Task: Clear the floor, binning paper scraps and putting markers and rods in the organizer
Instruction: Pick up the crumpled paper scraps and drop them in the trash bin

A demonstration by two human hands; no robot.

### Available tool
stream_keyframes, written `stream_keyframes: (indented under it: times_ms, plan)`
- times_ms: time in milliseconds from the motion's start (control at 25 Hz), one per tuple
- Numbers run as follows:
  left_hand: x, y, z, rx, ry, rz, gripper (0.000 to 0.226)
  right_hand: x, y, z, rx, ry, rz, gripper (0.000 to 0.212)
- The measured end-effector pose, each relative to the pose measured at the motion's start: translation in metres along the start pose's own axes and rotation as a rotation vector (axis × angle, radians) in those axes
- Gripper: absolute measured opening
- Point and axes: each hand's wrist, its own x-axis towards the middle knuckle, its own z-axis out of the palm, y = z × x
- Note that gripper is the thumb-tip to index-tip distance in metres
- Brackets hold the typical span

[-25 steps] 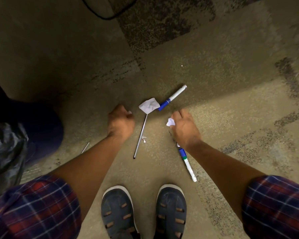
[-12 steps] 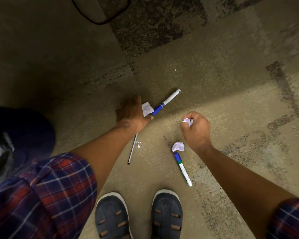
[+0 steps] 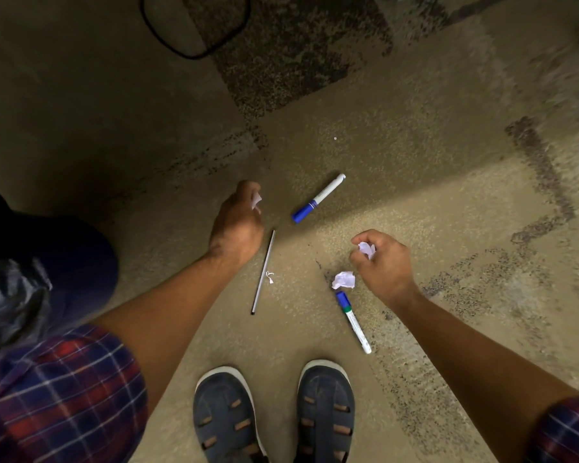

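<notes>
My left hand (image 3: 236,225) is closed around a white paper scrap (image 3: 256,199), just above the carpet. My right hand (image 3: 385,262) grips a crumpled paper scrap (image 3: 366,249). Another crumpled scrap (image 3: 344,280) lies on the floor just left of my right hand. A thin grey rod (image 3: 263,272) lies between my hands, with a tiny paper bit (image 3: 269,277) beside it. A blue-capped white marker (image 3: 318,198) lies beyond the hands. A second marker (image 3: 353,321) with a blue cap and green band lies near my right shoe.
A dark bin with a black bag liner (image 3: 10,295) stands at the left edge. A black cable loop (image 3: 194,35) lies on the carpet far ahead. My two dark shoes (image 3: 274,416) are at the bottom. A tiny white speck (image 3: 335,138) sits beyond the markers.
My left hand took the flat paper scrap off the rod's end and lifted it. My right hand picked one crumpled scrap up, uncovering another scrap beside the marker.
</notes>
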Motion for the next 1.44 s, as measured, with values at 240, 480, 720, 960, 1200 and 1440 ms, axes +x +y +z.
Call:
stream_keyframes:
  times_ms: [240,480,720,960,1200,1440]
  plan:
    - [-0.06,-0.024,0.008,0.274,-0.021,0.126,0.021,-0.018,0.012,0.015,-0.297,-0.259,-0.071,0.058]
    - [-0.077,-0.06,0.037,0.663,-0.279,0.277,0.026,-0.024,0.023,0.031,-0.384,-0.321,-0.115,0.041]
    - [-0.068,-0.057,0.054,0.623,-0.186,0.28,0.016,-0.021,0.021,0.035,-0.458,-0.279,-0.192,0.015]
    - [-0.091,-0.045,0.03,0.192,-0.189,0.075,0.005,-0.034,-0.002,0.01,-0.242,-0.192,-0.03,0.015]
    - [-0.136,-0.009,-0.024,-0.478,-0.175,-0.402,0.016,-0.075,-0.085,-0.021,0.457,-0.354,0.481,0.022]
    - [-0.181,0.019,-0.108,-0.729,-0.024,-0.505,0.02,-0.114,-0.21,-0.021,0.538,-0.452,0.321,0.01]
